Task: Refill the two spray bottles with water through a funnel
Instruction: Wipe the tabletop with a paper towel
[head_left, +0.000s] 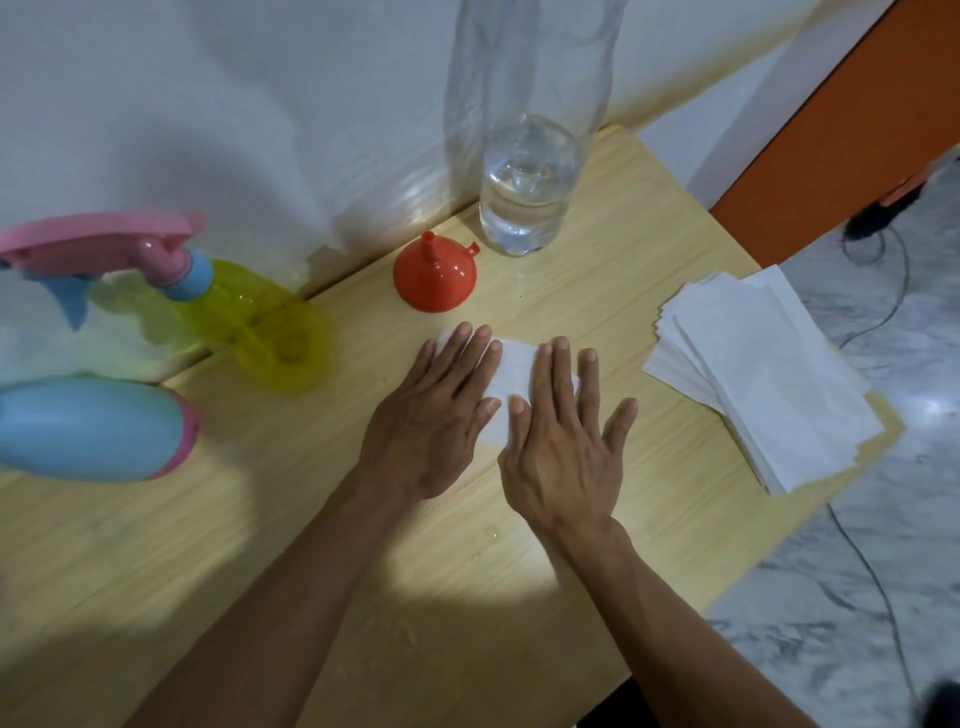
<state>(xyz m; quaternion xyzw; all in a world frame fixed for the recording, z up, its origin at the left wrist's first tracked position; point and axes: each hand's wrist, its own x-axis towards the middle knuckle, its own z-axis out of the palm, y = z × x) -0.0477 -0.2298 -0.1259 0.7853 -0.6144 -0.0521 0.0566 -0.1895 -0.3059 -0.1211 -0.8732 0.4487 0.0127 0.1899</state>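
Observation:
A yellow spray bottle (260, 322) with a pink and blue trigger head stands at the left by the wall. In front of it is a second spray bottle (88, 428), blue with a pink band, seen from above. An orange funnel (435, 275) sits mouth down on the wooden table (311, 519). Behind the funnel stands a clear plastic bottle (524, 192) with some water at its bottom. My left hand (431, 410) and my right hand (561, 441) lie flat, fingers straight, pressing a white tissue (511, 376) onto the table.
A stack of white tissues (769, 374) lies near the table's right edge. A white wall runs along the back. To the right is a marble floor with a black cable (883, 597) and an orange panel (831, 119).

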